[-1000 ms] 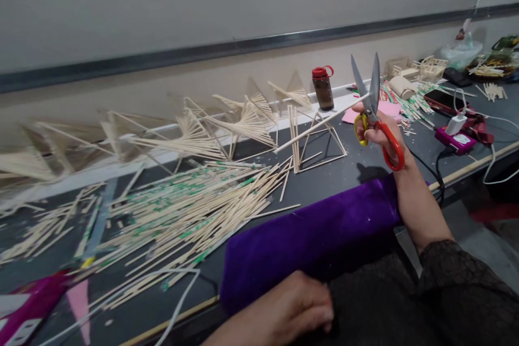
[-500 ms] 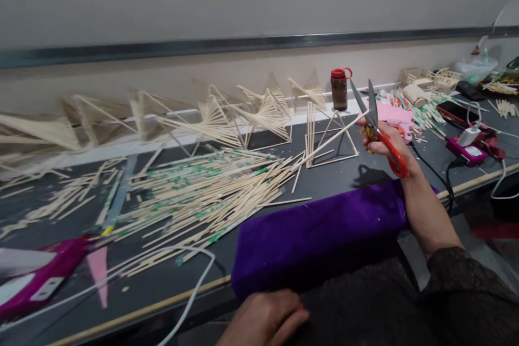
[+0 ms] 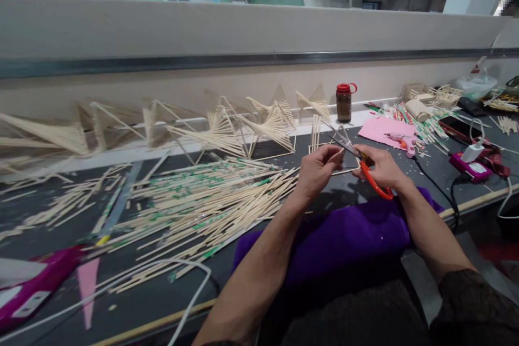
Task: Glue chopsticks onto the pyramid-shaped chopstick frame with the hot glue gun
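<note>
My right hand (image 3: 379, 166) grips red-handled scissors (image 3: 375, 181), their blades pointing up and left toward my other hand. My left hand (image 3: 320, 168) is closed in a pinch beside the blade tips; what its fingers hold is too small to make out. Behind both hands stands a small frame of thin wooden sticks (image 3: 315, 132), partly covered by them. A purple cloth-covered block (image 3: 348, 238) lies below my forearms at the table edge. Left of my hands spreads a large pile of sticks (image 3: 243, 194), some in green-printed wrappers.
Twisted stick models (image 3: 267, 124) line the wall. A red-capped bottle (image 3: 343, 104) stands behind my hands. To the right are pink paper (image 3: 375, 128), a pink glue gun (image 3: 407, 140), a phone (image 3: 456, 127) and a purple power strip (image 3: 470, 167). A white cable (image 3: 198, 286) crosses the front left.
My left hand has risen from the table's front edge to the scissors. My right hand has lowered slightly, and the long stick at the blades no longer extends toward the pile. The view has tilted up.
</note>
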`<state>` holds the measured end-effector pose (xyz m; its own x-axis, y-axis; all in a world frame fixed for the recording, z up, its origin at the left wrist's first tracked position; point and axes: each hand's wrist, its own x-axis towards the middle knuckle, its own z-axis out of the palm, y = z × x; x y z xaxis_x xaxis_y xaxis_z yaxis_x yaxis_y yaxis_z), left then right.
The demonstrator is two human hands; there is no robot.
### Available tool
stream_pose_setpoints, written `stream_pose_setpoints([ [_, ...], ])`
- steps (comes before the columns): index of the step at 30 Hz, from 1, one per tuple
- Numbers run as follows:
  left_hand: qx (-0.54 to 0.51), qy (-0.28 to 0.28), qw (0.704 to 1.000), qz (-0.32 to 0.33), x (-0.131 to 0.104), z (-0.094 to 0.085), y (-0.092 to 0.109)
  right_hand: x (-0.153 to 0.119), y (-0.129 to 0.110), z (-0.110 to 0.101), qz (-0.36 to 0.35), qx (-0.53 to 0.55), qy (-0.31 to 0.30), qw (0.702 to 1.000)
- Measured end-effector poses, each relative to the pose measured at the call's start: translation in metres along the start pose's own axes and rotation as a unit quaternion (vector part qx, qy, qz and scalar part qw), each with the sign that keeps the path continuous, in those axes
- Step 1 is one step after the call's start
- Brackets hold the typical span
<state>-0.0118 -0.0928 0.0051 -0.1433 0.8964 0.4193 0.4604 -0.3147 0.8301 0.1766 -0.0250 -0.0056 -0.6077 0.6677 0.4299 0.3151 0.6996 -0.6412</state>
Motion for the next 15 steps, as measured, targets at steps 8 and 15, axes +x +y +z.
stream_pose_setpoints([
  [8, 0.065, 0.036, 0.997, 0.036, -0.012, 0.002, -0.007, -0.001, -0.002, 0.008, -0.028, -0.034, -0.035, 0.998],
  [15, 0.124, 0.057, 0.99, 0.044, -0.014, 0.004, -0.008, -0.002, -0.002, 0.011, -0.036, -0.051, -0.031, 0.998],
])
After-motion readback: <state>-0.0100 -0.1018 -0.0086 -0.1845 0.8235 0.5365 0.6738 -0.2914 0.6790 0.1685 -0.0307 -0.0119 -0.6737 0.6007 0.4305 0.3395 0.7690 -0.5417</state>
